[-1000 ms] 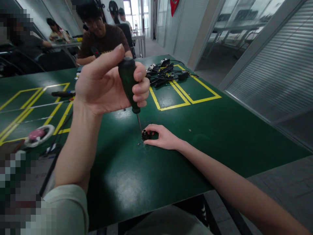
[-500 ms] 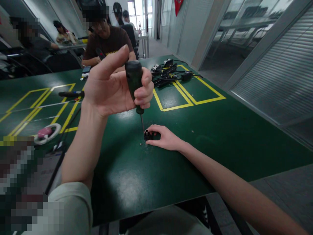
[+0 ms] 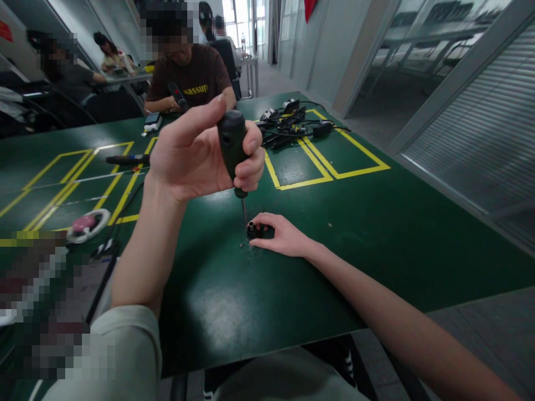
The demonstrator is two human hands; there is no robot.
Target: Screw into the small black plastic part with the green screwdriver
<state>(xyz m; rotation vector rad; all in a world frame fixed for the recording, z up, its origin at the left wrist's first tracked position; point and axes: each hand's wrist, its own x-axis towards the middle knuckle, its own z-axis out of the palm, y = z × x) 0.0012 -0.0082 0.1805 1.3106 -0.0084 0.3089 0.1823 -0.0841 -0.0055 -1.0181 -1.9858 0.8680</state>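
My left hand [image 3: 204,150] is raised above the green table, its fingers curled round the dark handle of a screwdriver [image 3: 232,145]. The thumb is lifted off the handle. The thin shaft points down, its tip close beside or at a small black part [image 3: 253,231]; exact contact cannot be made out. My right hand [image 3: 282,236] rests on the table and pinches that black part, which has a short metal-looking cylinder on top, between thumb and fingers. A tiny metallic piece [image 3: 241,245], perhaps a screw, lies just left of it.
A tangle of black cables [image 3: 288,125] lies at the table's far side over yellow tape outlines [image 3: 334,177]. A dark-handled tool [image 3: 125,160] and a white ring-shaped roll [image 3: 100,220] are on the left. A person [image 3: 192,78] sits opposite, and others sit further back.
The thumb and the screwdriver handle have shifted slightly, the handle turning a little in the left hand. The right hand keeps its pinch. The view has moved slightly left.
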